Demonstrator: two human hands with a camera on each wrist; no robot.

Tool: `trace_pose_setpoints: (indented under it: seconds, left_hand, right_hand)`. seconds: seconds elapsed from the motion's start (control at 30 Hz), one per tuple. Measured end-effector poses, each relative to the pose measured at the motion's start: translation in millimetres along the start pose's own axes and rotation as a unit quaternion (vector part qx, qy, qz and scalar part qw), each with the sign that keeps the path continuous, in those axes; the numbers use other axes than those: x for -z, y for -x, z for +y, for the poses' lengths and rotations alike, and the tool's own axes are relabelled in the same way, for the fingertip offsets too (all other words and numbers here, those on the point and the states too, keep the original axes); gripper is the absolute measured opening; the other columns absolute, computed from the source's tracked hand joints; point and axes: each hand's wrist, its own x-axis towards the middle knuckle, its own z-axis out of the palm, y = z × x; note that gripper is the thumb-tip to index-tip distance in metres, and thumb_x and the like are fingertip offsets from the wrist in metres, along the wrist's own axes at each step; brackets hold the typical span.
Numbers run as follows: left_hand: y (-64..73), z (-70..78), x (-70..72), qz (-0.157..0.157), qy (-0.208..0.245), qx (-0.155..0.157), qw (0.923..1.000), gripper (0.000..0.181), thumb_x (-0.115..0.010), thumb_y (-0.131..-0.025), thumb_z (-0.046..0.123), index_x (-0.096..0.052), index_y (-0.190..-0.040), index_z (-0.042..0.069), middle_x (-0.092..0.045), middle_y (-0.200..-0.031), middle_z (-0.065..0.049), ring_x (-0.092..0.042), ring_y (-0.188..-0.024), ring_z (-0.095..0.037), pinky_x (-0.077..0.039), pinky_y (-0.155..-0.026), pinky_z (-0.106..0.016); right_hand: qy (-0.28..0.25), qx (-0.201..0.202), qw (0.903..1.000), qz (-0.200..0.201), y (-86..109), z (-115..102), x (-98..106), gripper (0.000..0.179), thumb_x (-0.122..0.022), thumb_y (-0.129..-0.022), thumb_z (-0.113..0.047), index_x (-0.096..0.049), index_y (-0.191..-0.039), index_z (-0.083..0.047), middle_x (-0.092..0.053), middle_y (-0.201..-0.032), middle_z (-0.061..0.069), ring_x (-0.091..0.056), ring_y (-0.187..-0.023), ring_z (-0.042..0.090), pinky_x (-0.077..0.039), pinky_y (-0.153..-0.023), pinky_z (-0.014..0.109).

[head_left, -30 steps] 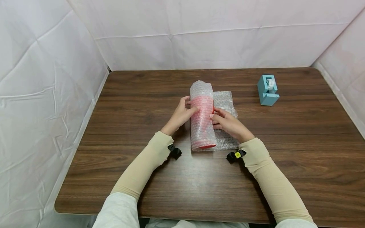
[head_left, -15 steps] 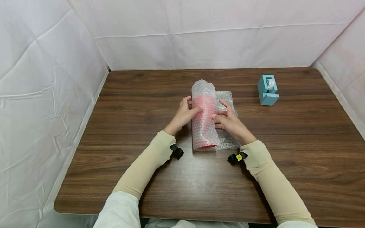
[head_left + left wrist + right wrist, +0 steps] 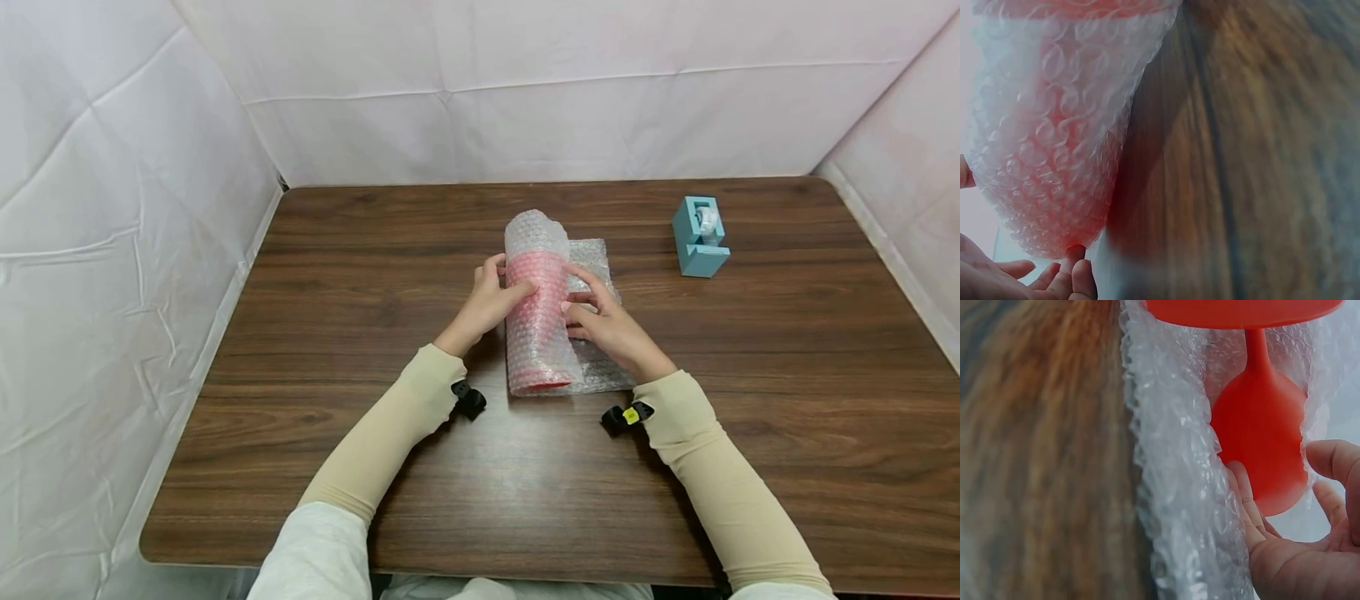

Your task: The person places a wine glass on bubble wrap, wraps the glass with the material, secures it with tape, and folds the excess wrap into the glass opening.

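Observation:
A red goblet [image 3: 1263, 431] lies on its side, its foot toward the person, partly covered by bubble wrap [image 3: 536, 333]. In the left wrist view the bubble wrap [image 3: 1054, 125] curves over it and the red shows through. My left hand [image 3: 483, 304] holds the roll from the left, thumb on top, fingers around the far side. On the right side, my right hand [image 3: 607, 325] pinches the loose edge of the wrap. In the right wrist view, fingers [image 3: 1241, 481] of that hand reach under the wrap beside the goblet's bowl.
A blue tape dispenser [image 3: 701, 237] with a clear roll stands at the back right of the brown wooden table [image 3: 360, 275]. A flat part of the wrap lies right of the roll. White cloth walls [image 3: 525, 125] border the table's back and sides.
The wrapped roll has shifted slightly to the right, with both hands following. My right index finger lifted off, then came down again at the roll's upper right edge.

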Motion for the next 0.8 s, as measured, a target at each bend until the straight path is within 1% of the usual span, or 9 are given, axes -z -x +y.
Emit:
trace_pose_setpoints:
  seconds: [0.3,0.47,0.63,0.7,0.8]
  left_hand:
    - [-0.4,1.4,-2.8,-0.007,-0.006,0.005,0.9999,0.078,-0.061,-0.088,0.038,-0.021,-0.15,0.012,-0.029,-0.141,-0.016,-0.044,-0.125,-0.031,-0.041,-0.103,-0.045]
    - [0.0,2.4,-5.9,-0.011,-0.01,0.001,0.9999,0.08,-0.061,-0.088,0.04,-0.02,-0.15,0.012,-0.029,-0.14,-0.016,-0.043,-0.124,-0.031,-0.04,-0.104,-0.044]
    - [0.8,5.6,-10.1,-0.012,-0.013,0.001,0.9998,0.081,-0.061,-0.089,0.042,-0.018,-0.151,0.012,-0.026,-0.143,-0.016,-0.041,-0.128,-0.033,-0.039,-0.106,-0.046]
    - [1.3,7.0,-11.4,-0.012,-0.018,0.001,0.9998,0.081,-0.06,-0.089,0.042,-0.018,-0.151,0.012,-0.025,-0.144,-0.017,-0.04,-0.129,-0.033,-0.038,-0.107,-0.047]
    - [1.4,8.0,-12.5,-0.013,-0.023,-0.002,0.9997,0.081,-0.059,-0.09,0.043,-0.017,-0.151,0.012,-0.024,-0.145,-0.017,-0.04,-0.13,-0.034,-0.037,-0.108,-0.047]
  right_hand:
    - [0.011,-0.007,0.9999,0.004,1.5,1,3,0.063,-0.048,-0.101,-0.022,-0.015,-0.154,-0.032,-0.026,-0.143,0.022,-0.049,-0.108,0.024,-0.051,-0.088,0.03]
    - [0.02,-0.008,0.9997,0.013,2.3,3,6,0.063,-0.048,-0.1,-0.021,-0.017,-0.154,-0.03,-0.028,-0.144,0.021,-0.051,-0.111,0.025,-0.051,-0.089,0.03]
    - [0.019,-0.012,0.9995,0.023,4.6,3,9,0.063,-0.049,-0.1,-0.02,-0.019,-0.154,-0.028,-0.03,-0.143,0.02,-0.051,-0.112,0.026,-0.051,-0.089,0.029]
    - [0.026,-0.017,0.9992,0.026,5.6,2,10,0.061,-0.047,-0.1,-0.02,-0.019,-0.154,-0.029,-0.03,-0.144,0.019,-0.051,-0.114,0.028,-0.051,-0.091,0.031]
    - [0.041,-0.025,0.9984,0.03,6.4,0,11,0.057,-0.041,-0.102,-0.023,-0.019,-0.154,-0.028,-0.032,-0.147,0.019,-0.05,-0.119,0.031,-0.049,-0.095,0.038]
